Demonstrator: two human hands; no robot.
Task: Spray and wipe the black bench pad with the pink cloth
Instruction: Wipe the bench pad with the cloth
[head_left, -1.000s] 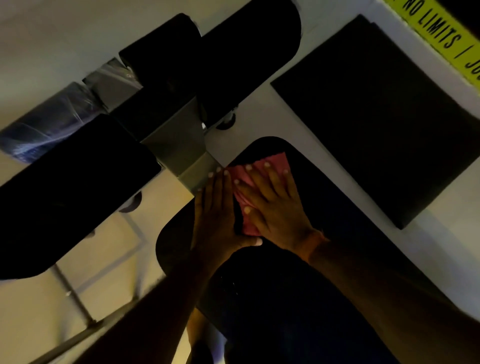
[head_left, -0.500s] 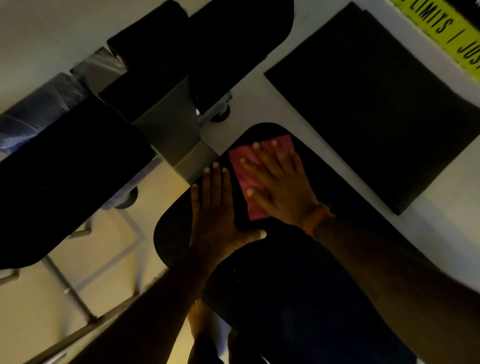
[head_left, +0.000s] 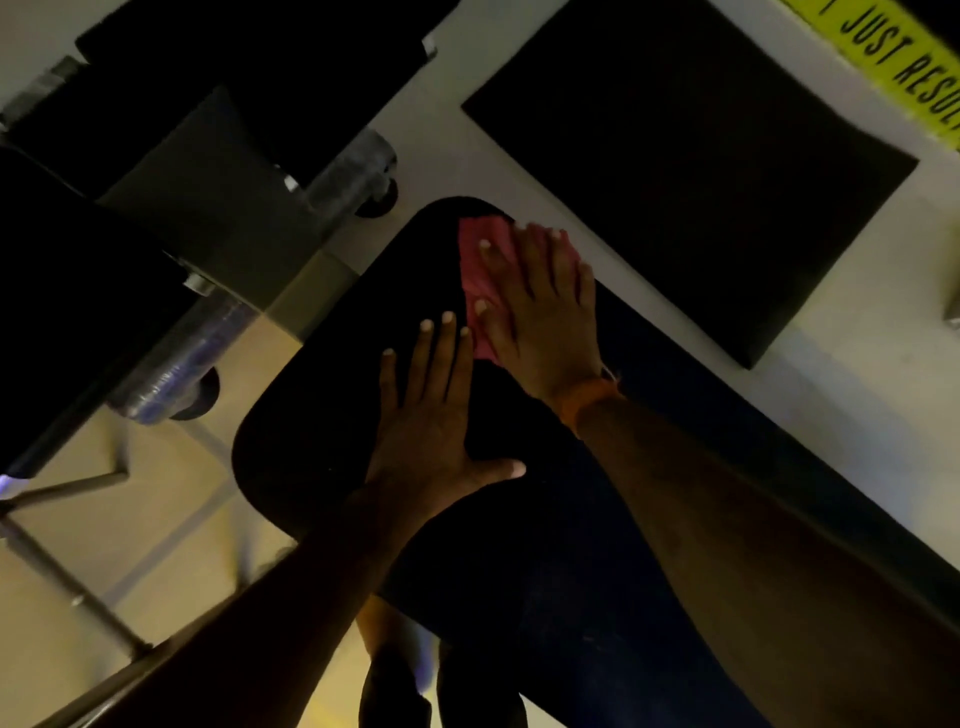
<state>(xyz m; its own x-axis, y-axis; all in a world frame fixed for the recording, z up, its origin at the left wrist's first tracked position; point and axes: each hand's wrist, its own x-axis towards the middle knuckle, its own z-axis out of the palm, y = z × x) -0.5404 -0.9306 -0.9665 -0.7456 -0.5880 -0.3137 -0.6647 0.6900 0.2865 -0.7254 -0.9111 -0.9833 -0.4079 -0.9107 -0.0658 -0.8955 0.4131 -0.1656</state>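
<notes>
The black bench pad (head_left: 332, 415) runs from the middle of the view down to the lower right, its rounded end toward the upper left. A pink cloth (head_left: 485, 280) lies flat near that far end. My right hand (head_left: 540, 317) presses down on the cloth with fingers spread, an orange band at the wrist. My left hand (head_left: 431, 415) rests flat on the bare pad just beside the cloth, fingers spread, holding nothing. No spray bottle is in view.
Other black padded machine parts and a grey metal bracket (head_left: 218, 208) crowd the upper left. A black square floor mat (head_left: 685, 156) lies to the upper right, beside a yellow strip with black lettering (head_left: 904, 57). Metal frame bars (head_left: 78, 571) cross the floor at lower left.
My right hand has slid the pink cloth toward the far right corner of the pad's end. My left hand stays flat on the pad, now apart from the right hand.
</notes>
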